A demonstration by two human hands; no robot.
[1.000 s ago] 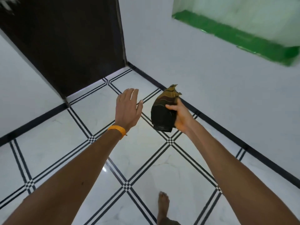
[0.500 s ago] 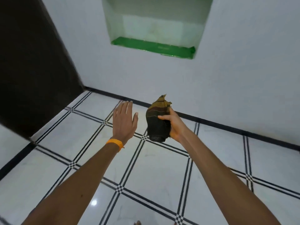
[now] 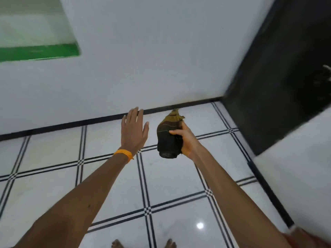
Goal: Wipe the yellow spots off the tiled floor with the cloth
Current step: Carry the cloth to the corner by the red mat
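Niche [image 3: 37, 53] is sliding upper-left, dark door [image 3: 279, 77] coming in right; R hand [image 3: 188, 142] fingers [image 3: 175, 132] are gripping bunched cloth [image 3: 167, 140] above tiled floor [image 3: 170, 178], L hand [image 3: 134, 130] flat, empty. No yellow spots showing; wiping blind is risking misses.

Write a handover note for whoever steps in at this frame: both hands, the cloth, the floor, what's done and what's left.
Left hand: open, fingers straight, held in the air above the tiled floor, touching nothing.
Right hand: grips the bunched dark-and-yellow cloth, which is also clear of the floor.
Done: the cloth is in hand. No wiping is under way.
Left: no yellow spots show plainly in this view, so find them, bring the cloth down onto the tiles and wipe.
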